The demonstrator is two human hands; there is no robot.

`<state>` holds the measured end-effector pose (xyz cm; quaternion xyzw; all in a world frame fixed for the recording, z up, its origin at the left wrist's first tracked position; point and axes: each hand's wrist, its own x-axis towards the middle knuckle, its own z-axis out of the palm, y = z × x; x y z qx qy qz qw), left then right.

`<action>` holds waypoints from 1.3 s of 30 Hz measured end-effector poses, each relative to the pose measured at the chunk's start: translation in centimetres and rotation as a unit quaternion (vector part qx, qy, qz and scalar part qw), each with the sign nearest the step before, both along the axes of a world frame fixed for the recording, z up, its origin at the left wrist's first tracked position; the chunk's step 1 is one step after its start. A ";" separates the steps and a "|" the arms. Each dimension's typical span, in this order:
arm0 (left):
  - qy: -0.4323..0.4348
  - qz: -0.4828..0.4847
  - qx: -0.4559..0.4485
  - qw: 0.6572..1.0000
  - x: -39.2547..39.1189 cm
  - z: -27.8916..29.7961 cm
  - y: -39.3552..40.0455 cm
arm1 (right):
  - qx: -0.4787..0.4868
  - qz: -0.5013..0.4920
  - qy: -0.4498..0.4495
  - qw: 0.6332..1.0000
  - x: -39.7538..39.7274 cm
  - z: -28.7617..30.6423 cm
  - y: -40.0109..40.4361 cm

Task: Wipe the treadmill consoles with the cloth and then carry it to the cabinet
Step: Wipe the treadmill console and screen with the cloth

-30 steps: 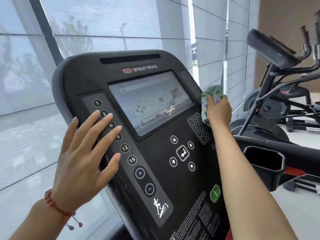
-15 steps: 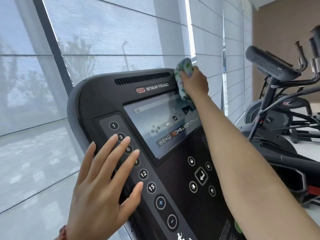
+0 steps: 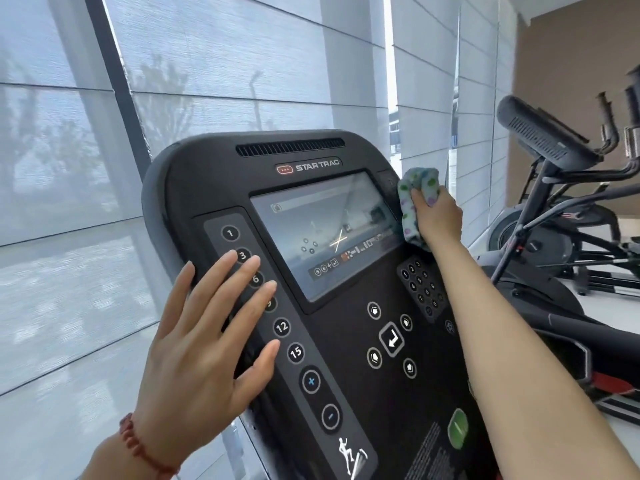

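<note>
A black Star Trac treadmill console (image 3: 214, 174) fills the middle of the view, tilted toward me, with a glossy screen (image 3: 322, 230) and button strips. My right hand (image 3: 438, 218) is closed around a bunched pale green cloth with coloured dots (image 3: 414, 197), pressing it against the console's right edge beside the screen. My left hand (image 3: 204, 337) lies flat with fingers spread on the left side of the console, over the numbered incline buttons. No cabinet is in view.
Large windows with grey roller blinds (image 3: 207, 64) stand right behind the console. To the right are another machine's console (image 3: 540, 136) and elliptical trainers (image 3: 554, 237) on a light floor. A black cup holder (image 3: 571, 355) sits under my right forearm.
My right hand carried the cloth from the right keypad up to the console's top right corner, then back down to the right edge beside the screen. My left hand stayed flat on the buttons.
</note>
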<state>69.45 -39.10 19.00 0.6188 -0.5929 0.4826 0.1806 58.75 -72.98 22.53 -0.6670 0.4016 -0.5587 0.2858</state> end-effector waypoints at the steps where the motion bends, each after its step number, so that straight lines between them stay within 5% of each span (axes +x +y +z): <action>1: -0.002 0.002 0.001 1.000 0.0 0.0 0.0 | 0.008 -0.006 -0.001 1.000 -0.4 -0.4 0.1; 22: 0.011 0.057 0.036 0.998 -0.4 0.2 0.5 | 0.120 -0.038 -0.008 0.992 -6.9 -8.9 8.1; 39: 0.095 0.142 0.025 0.985 -6.5 -2.3 7.2 | 0.041 0.139 -0.053 0.988 -9.3 -7.7 19.4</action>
